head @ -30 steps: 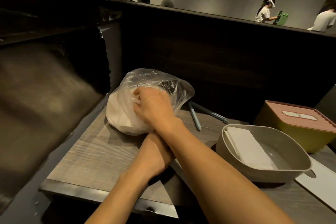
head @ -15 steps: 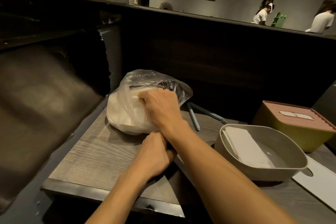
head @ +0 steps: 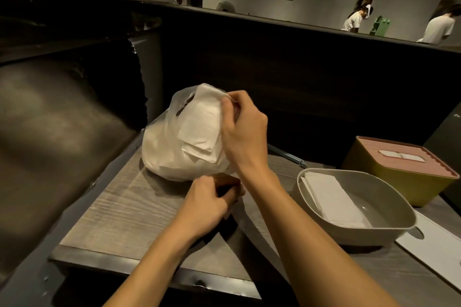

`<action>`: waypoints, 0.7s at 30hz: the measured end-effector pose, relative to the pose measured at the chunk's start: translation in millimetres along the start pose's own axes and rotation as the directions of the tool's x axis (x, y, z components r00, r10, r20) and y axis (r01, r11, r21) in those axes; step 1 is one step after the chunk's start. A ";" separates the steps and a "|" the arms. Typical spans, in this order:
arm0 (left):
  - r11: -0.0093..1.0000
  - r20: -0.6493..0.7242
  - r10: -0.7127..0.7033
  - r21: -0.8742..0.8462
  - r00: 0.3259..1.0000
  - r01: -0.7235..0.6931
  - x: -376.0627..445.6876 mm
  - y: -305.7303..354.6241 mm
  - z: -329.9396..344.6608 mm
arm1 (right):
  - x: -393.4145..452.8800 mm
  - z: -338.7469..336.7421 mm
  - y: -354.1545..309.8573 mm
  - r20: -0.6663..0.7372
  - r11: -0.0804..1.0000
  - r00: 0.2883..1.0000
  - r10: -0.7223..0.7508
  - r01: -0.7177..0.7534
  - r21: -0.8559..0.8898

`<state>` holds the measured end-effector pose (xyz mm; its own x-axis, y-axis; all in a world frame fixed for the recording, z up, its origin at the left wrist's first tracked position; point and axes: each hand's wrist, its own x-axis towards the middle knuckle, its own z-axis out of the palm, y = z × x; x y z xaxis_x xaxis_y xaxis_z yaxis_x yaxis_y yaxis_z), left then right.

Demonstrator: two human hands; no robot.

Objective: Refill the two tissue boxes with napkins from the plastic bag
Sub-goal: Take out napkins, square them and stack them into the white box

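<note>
A clear plastic bag (head: 159, 149) full of white napkins sits at the table's far left. My right hand (head: 243, 129) grips a stack of napkins (head: 199, 119) lifted upright at the bag's mouth. My left hand (head: 212, 200) pinches the bag's near edge against the table. To the right stands an open grey tissue box (head: 389, 228) with a few napkins (head: 329, 200) lying inside. Behind it is a yellow tissue box (head: 409, 187) with a pink slotted lid closed on top.
A white flat lid (head: 444, 254) with an oval slot lies at the right table edge. Blue-grey tongs (head: 287, 156) lie behind my right wrist. A dark padded bench fills the left, a dark partition wall the back. People stand far behind it.
My right hand has risen from inside the bag, pulling a stack of napkins up and out of its mouth. My left hand keeps holding the bag's edge down.
</note>
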<state>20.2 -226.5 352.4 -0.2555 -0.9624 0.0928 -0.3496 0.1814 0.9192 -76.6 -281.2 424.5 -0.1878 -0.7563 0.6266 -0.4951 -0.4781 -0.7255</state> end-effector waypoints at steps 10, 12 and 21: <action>0.460 0.254 -0.236 -0.821 0.938 0.338 -6.0 11.7 -22.4 | -48.2 -39.0 27.1 0.435 0.689 0.785 0.440 -0.606 0.397; 0.385 0.329 -0.221 -0.835 0.918 0.392 -9.0 8.6 -27.6 | -59.2 -38.7 40.1 0.364 0.847 0.856 0.367 -0.469 0.251; 0.599 0.330 -0.169 -0.714 0.929 0.362 -8.6 -11.0 -19.5 | -75.9 -53.6 48.4 0.255 0.935 0.928 0.272 -0.317 0.159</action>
<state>43.8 -224.1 348.9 -0.4754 -0.8579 -0.1949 0.3422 -0.3844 0.8574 -131.8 -223.0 357.1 -0.0929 -0.9455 0.3122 -0.2688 -0.2781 -0.9222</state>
